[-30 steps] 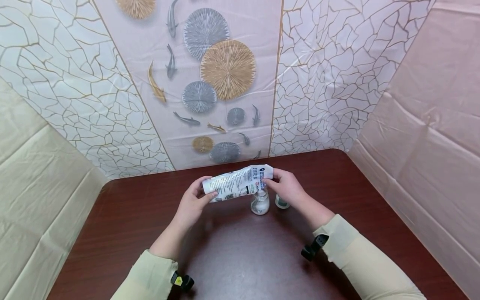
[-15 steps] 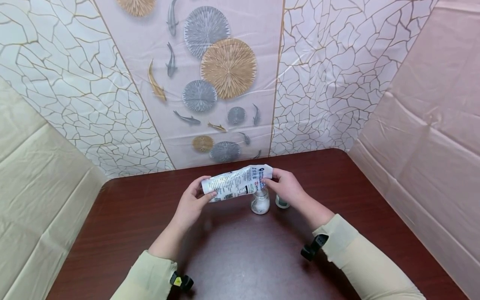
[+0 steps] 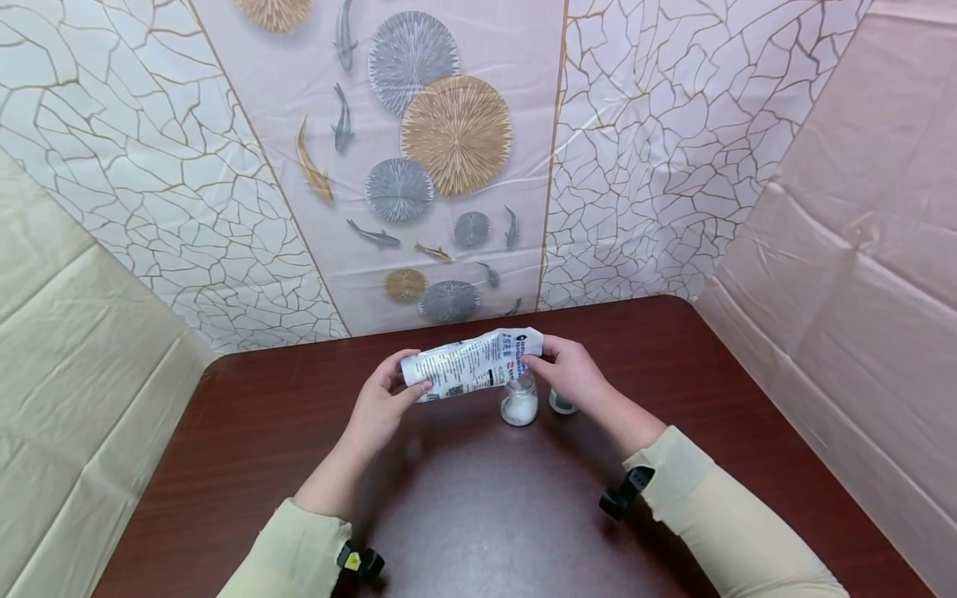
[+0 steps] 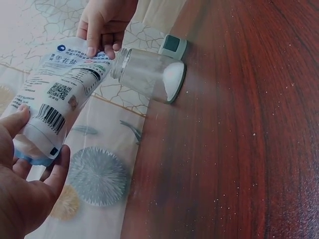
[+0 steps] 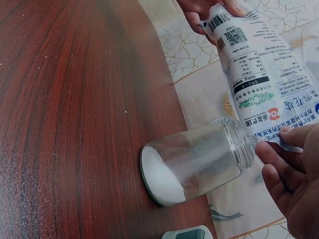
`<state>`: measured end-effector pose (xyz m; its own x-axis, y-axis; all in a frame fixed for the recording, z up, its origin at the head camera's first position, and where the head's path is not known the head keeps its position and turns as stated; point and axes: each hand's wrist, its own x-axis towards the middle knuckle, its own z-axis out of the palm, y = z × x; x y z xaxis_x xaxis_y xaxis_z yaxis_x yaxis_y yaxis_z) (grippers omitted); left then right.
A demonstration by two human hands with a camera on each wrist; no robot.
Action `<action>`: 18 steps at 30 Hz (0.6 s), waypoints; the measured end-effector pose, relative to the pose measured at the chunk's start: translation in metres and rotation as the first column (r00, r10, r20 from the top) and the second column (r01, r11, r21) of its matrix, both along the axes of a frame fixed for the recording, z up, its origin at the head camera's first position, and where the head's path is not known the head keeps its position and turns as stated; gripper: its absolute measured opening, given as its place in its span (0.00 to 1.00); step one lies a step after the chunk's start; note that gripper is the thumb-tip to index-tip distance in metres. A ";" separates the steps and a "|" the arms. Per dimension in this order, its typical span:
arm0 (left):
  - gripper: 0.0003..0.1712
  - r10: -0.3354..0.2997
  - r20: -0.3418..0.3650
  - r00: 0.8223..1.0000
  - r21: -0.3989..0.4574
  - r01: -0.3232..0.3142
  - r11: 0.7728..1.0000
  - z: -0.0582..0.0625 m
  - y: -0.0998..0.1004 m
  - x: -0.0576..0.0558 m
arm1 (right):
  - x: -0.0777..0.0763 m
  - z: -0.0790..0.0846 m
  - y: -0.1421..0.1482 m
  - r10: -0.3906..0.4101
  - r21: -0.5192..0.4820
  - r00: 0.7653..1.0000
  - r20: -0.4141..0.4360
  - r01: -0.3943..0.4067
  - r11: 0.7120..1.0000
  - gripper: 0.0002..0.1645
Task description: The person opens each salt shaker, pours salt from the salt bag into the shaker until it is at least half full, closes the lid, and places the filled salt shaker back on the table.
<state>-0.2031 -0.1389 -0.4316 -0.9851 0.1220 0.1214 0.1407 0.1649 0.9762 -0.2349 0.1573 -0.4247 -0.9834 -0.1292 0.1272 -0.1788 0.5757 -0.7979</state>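
Observation:
A white printed salt bag (image 3: 467, 365) is held lengthwise between both hands above the table. My left hand (image 3: 380, 405) grips its left end, fingers behind and thumb in front. At the other end my right hand (image 3: 571, 374) pinches the bag right over the mouth of a glass jar (image 3: 519, 409). The jar stands upright, lidless, with a heap of white salt (image 5: 162, 177) at its bottom. In the right wrist view a pale streak runs from the jar's mouth to the heap. The bag's opening is hidden.
Behind the jar and partly covered by my right hand stands a small white item with a green top (image 4: 173, 46). White grains are scattered on the dark red wooden table (image 3: 478, 515). Patterned cloth (image 3: 456, 133) hangs along the back and sides.
Both hands and the bag stay almost still, with the bag's left end barely lower or shifted. The white salt in the jar looks slightly fuller.

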 end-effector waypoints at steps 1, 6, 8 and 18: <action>0.29 0.001 -0.002 1.000 -0.005 -0.001 1.000 0.000 0.000 0.000 | 0.000 0.000 0.000 0.001 0.000 1.000 0.000 -0.001 1.000 0.16; 0.29 0.007 -0.008 1.000 -0.007 -0.007 1.000 0.001 0.001 0.000 | 0.000 0.000 0.001 0.003 -0.010 1.000 0.005 -0.003 1.000 0.16; 0.29 0.006 -0.009 1.000 -0.003 -0.006 1.000 0.001 0.002 0.000 | 0.000 0.000 0.001 0.001 -0.012 1.000 0.004 -0.001 1.000 0.16; 0.29 -0.003 -0.007 1.000 -0.024 0.003 1.000 0.005 0.003 0.000 | 0.002 0.001 0.003 -0.004 -0.018 1.000 0.013 0.004 1.000 0.16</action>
<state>-0.2026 -0.1358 -0.4265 -0.9838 0.1275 0.1257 0.1485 0.1880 0.9709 -0.2333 0.1604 -0.4238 -0.9855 -0.1232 0.1168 -0.1663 0.5616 -0.8105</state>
